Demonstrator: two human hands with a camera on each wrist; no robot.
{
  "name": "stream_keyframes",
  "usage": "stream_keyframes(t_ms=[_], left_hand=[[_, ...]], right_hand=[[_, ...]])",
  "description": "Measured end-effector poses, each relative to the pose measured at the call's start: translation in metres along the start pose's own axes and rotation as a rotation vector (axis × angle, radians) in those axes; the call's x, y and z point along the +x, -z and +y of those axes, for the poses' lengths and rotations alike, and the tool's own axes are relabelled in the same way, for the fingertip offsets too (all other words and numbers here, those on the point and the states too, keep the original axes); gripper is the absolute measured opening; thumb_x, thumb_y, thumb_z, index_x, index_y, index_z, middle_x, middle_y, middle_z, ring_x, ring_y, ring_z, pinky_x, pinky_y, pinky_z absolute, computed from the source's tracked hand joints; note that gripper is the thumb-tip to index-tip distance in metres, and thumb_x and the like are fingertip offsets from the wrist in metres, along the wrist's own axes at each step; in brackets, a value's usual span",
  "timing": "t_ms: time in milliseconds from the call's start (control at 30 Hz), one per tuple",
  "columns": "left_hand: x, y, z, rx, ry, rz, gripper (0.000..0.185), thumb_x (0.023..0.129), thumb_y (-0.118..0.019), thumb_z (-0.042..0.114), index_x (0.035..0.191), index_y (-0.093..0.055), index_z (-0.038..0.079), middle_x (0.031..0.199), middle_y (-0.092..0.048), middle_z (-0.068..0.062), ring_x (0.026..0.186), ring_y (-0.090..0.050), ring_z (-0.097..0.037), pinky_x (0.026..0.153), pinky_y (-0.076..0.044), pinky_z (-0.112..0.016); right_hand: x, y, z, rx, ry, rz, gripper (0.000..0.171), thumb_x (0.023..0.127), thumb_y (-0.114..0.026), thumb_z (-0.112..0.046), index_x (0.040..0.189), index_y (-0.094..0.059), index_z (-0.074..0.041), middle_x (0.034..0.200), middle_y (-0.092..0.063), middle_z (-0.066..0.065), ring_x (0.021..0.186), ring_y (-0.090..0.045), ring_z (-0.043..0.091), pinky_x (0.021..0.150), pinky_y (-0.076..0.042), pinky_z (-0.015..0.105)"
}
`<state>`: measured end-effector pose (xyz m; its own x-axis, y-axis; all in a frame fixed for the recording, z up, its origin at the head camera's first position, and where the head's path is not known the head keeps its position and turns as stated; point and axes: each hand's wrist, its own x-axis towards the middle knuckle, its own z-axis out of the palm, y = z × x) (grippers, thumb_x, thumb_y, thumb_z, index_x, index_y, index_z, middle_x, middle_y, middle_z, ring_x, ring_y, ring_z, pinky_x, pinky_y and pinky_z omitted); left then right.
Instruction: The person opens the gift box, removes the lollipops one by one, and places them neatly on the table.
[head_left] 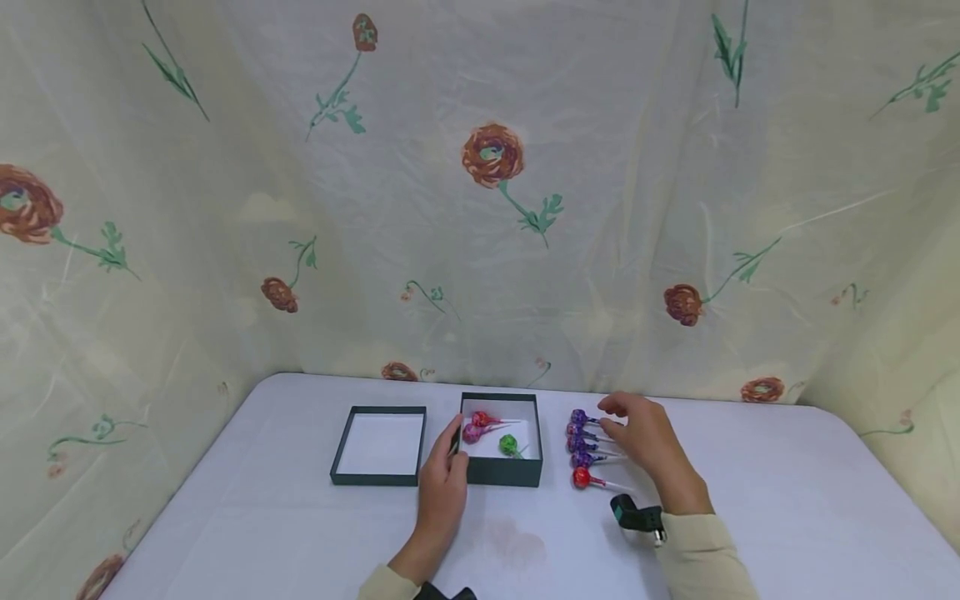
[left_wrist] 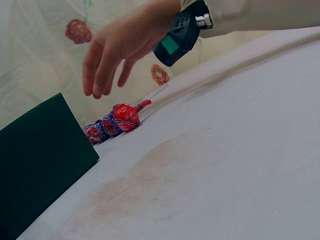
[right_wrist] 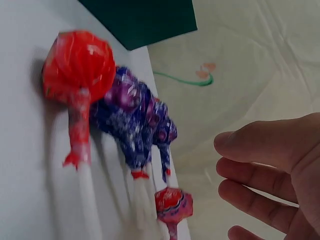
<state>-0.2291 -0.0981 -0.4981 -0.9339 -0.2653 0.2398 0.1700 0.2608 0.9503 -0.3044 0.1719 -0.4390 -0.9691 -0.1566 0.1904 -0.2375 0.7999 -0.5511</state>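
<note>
Head view: right hand (head_left: 651,442) open above lollipops (head_left: 583,448), left hand (head_left: 444,483) loosely against box (head_left: 501,472), empty.

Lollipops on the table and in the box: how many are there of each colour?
Purple lollipops, in the row outside the box: 4
Red lollipops, one ending that row and one in the box: 2
Pink lollipop, in the box: 1
Green lollipop, in the box: 1
Total: 8

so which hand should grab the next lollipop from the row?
Probably right: the right hand hovers open over the purple lollipops, while the left hand rests on the green box.
</note>
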Motion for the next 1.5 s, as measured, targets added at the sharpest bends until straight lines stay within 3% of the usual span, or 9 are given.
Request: stream_keyframes(t_ms=[767, 1133, 1500], left_hand=[[0.003, 0.002, 0.0, 0.009, 0.008, 0.015, 0.051, 0.095, -0.045, 0.005, 0.144, -0.045, 0.019, 0.148, -0.044, 0.0, 0.134, -0.041, -0.02, 0.109, -0.036, -0.047], [-0.003, -0.005, -0.002, 0.006, 0.045, 0.008, 0.051, 0.094, -0.045, 0.005, 0.143, -0.047, 0.018, 0.147, -0.046, 0.0, 0.134, -0.042, -0.023, 0.108, -0.037, -0.048], [0.002, -0.002, 0.001, 0.031, 0.033, 0.014, 0.05, 0.094, -0.045, 0.006, 0.143, -0.047, 0.019, 0.146, -0.046, 0.002, 0.136, -0.04, -0.022, 0.108, -0.035, -0.048]], right_hand=[[-0.004, -0.007, -0.061, 0.059, 0.099, 0.029, 0.022, 0.088, -0.069, -0.013, 0.109, -0.069, -0.009, 0.109, -0.067, 0.009, 0.104, -0.061, 0.029, 0.09, -0.052, 0.048], [-0.009, -0.017, -0.071, 0.049, 0.12, 0.015, 0.025, 0.087, -0.071, -0.016, 0.111, -0.069, -0.01, 0.107, -0.067, 0.006, 0.1, -0.061, 0.024, 0.086, -0.055, 0.043], [0.004, -0.035, -0.092, 0.152, 0.17, 0.011, 0.021, 0.086, -0.072, -0.014, 0.106, -0.071, -0.01, 0.104, -0.068, 0.004, 0.1, -0.061, 0.025, 0.089, -0.053, 0.044]])
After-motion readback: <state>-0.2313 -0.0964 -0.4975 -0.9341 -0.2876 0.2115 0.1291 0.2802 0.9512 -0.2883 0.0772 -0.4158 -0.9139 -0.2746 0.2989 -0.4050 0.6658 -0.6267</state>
